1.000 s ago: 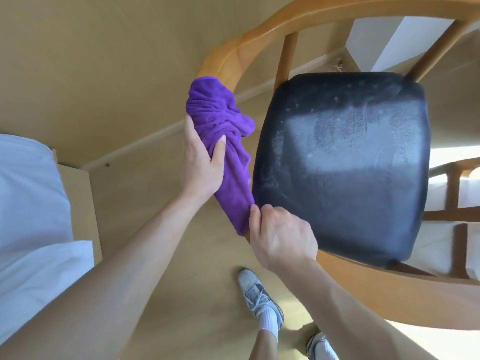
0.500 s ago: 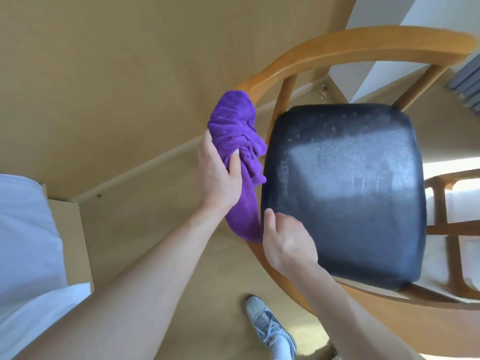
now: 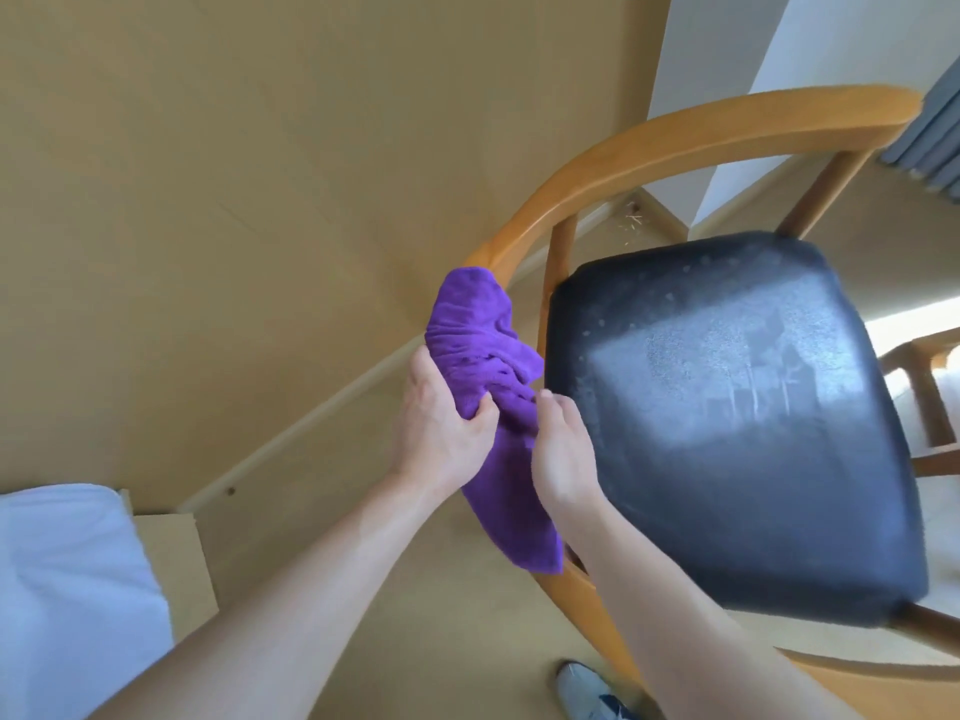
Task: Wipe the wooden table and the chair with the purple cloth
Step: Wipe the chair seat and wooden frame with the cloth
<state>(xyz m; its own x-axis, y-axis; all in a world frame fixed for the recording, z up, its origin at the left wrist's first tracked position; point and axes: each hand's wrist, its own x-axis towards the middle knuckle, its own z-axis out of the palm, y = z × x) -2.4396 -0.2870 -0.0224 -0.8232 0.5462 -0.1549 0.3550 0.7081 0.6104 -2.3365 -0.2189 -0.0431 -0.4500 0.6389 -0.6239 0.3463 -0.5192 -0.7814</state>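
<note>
The purple cloth (image 3: 480,350) is draped over the curved wooden rail (image 3: 675,140) of the chair, at its left side, and hangs down past it. My left hand (image 3: 441,423) grips the cloth from the left, thumb pressed into the folds. My right hand (image 3: 561,454) is against the cloth's right side, fingers curled at its folds beside the black padded seat (image 3: 727,407). The seat shows pale dusty marks. No table is in view.
A white bed corner (image 3: 67,589) with a light wooden frame (image 3: 174,558) lies at lower left. Beige floor and a skirting board (image 3: 311,418) run behind the chair. My shoe (image 3: 587,693) stands below it. Grey curtains (image 3: 930,137) hang at upper right.
The view has tilted so the chair sits lower right. My right hand rose from the cloth's lower end to its middle. My left hand shifted its grip on the cloth along the rail.
</note>
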